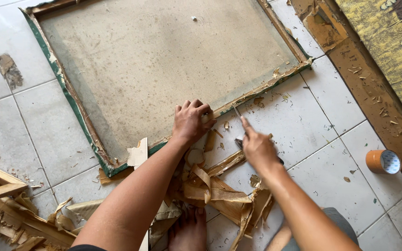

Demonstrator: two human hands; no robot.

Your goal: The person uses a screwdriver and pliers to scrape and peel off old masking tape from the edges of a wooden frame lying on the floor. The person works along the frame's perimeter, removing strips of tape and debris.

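Worn canvas frame flat on the tiled floor

The canvas frame [164, 60] lies back up, its cloth dusty beige, green-painted wooden edges chipped. A thin metal blade [236, 111] touches the frame's near edge, tilted, beside torn brown paper strips [210, 186] heaped just below that edge.

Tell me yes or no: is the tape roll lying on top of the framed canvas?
No. The tape roll lies on the floor tiles, well apart from the framed canvas.

bare forearms, bare foot [189, 230], grey shorts [338, 223]
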